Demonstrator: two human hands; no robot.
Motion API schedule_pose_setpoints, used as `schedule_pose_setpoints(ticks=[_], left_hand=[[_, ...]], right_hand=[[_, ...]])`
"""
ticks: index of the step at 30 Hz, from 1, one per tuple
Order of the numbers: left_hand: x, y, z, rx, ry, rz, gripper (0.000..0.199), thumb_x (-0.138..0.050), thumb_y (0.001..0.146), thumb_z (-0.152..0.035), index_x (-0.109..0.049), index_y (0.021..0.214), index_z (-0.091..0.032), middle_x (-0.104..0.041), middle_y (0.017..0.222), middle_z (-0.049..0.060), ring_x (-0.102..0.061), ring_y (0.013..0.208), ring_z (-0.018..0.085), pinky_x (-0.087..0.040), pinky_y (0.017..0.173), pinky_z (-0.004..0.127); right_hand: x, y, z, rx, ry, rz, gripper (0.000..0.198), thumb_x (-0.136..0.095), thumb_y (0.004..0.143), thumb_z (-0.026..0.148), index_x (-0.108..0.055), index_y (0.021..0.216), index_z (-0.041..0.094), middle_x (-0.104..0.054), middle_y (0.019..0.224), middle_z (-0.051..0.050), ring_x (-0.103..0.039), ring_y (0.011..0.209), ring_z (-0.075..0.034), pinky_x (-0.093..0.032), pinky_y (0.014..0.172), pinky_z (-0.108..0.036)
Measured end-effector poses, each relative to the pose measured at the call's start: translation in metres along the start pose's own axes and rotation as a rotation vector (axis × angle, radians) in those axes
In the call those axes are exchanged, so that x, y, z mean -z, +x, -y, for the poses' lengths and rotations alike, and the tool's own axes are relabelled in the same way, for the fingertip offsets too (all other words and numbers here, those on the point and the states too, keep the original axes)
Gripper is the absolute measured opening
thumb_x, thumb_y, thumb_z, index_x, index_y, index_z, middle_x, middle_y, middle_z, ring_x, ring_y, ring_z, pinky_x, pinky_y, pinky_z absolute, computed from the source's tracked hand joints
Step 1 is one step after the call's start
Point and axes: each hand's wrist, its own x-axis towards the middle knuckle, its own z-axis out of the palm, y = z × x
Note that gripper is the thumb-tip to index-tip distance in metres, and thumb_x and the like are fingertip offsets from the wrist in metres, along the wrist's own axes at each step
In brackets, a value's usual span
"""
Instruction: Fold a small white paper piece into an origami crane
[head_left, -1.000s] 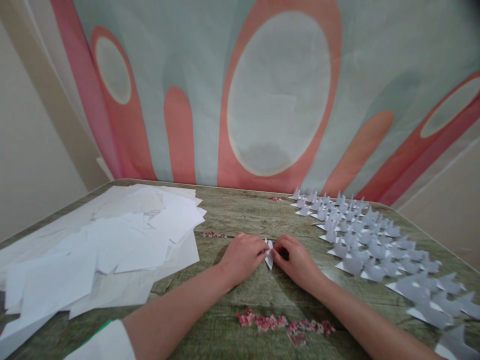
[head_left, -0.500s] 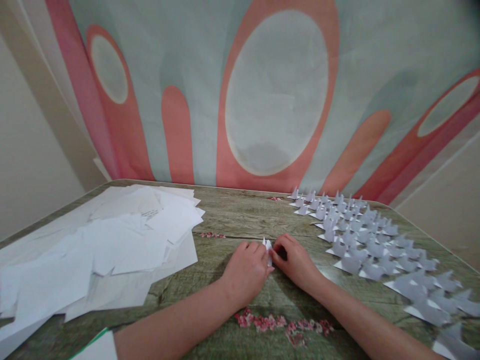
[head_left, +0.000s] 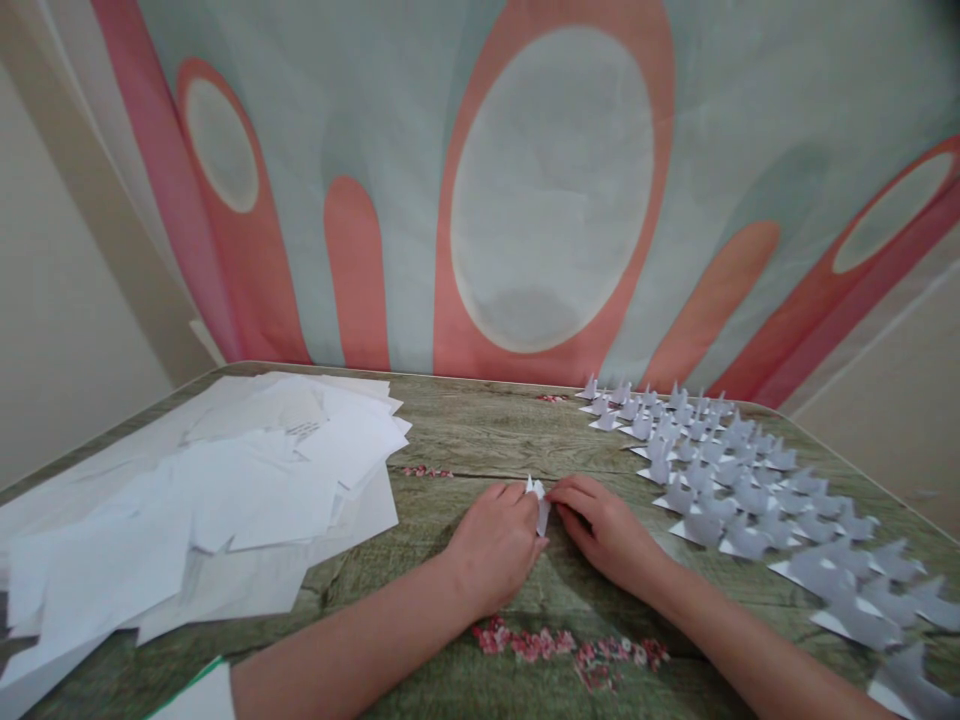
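Folded paper piece pinched between both hands; left hand at 9 o'clock, right hand at 3; long axis upright.

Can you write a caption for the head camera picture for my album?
Both hands, left hand and right hand, pinch a small folded paper piece between loose sheets and rows of folded figures.

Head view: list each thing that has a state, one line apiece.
Small paper piece: partly folded, pinched between both hands.
Left hand: closed on the paper piece.
Right hand: closed on the paper piece.
Loose sheets: flat, unfolded, overlapping in a heap.
Folded paper figures: finished, standing in rows.
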Motion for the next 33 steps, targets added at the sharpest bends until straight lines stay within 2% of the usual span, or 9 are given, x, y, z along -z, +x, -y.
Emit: schedule_pose_setpoints(ticks=[4, 10, 15, 23, 33], left_hand=[[0.001, 0.0, 0.0, -0.006, 0.011, -0.008, 0.028, -0.045, 0.084, -0.031, -0.058, 0.1, -0.011, -0.06, 0.1, 0.01, -0.05, 0.097, 0.022, -0.035, 0.088, 0.037], [0.002, 0.001, -0.002, -0.014, 0.035, 0.012, 0.029, -0.044, 0.085, -0.03, -0.059, 0.097, -0.01, -0.061, 0.098, 0.011, -0.051, 0.096, 0.022, -0.035, 0.086, 0.037], [0.0, 0.0, -0.001, -0.012, 0.029, -0.008, 0.03, -0.044, 0.084, -0.032, -0.06, 0.097, -0.01, -0.061, 0.099, 0.011, -0.052, 0.095, 0.023, -0.035, 0.087, 0.037], [-0.003, -0.001, 0.0, -0.031, 0.01, -0.062, 0.027, -0.044, 0.084, -0.03, -0.059, 0.095, -0.01, -0.062, 0.095, 0.011, -0.053, 0.092, 0.022, -0.037, 0.086, 0.037], [-0.003, -0.001, -0.003, -0.023, 0.034, -0.039, 0.031, -0.047, 0.082, -0.032, -0.057, 0.1, -0.008, -0.059, 0.099, 0.012, -0.051, 0.094, 0.024, -0.037, 0.087, 0.038]], right_hand=[[0.001, -0.004, 0.007, 0.084, -0.256, 0.093, 0.029, -0.044, 0.078, 0.006, -0.061, 0.095, 0.02, -0.059, 0.089, -0.007, -0.052, 0.087, -0.02, -0.044, 0.075, -0.032], [0.001, -0.003, 0.018, 0.061, -0.469, 0.21, 0.023, -0.048, 0.081, 0.013, -0.06, 0.1, 0.018, -0.058, 0.09, -0.008, -0.051, 0.087, -0.02, -0.043, 0.071, -0.031], [0.008, 0.001, 0.026, 0.005, -0.507, 0.278, 0.024, -0.046, 0.082, 0.013, -0.06, 0.1, 0.018, -0.056, 0.092, -0.007, -0.05, 0.088, -0.02, -0.042, 0.071, -0.03], [0.012, 0.003, 0.026, -0.02, -0.501, 0.309, 0.026, -0.045, 0.082, 0.014, -0.059, 0.104, 0.021, -0.055, 0.098, -0.006, -0.049, 0.091, -0.02, -0.041, 0.074, -0.03], [0.014, 0.002, 0.027, -0.021, -0.493, 0.327, 0.027, -0.042, 0.083, 0.013, -0.059, 0.104, 0.019, -0.056, 0.099, -0.008, -0.05, 0.091, -0.021, -0.04, 0.075, -0.031]])
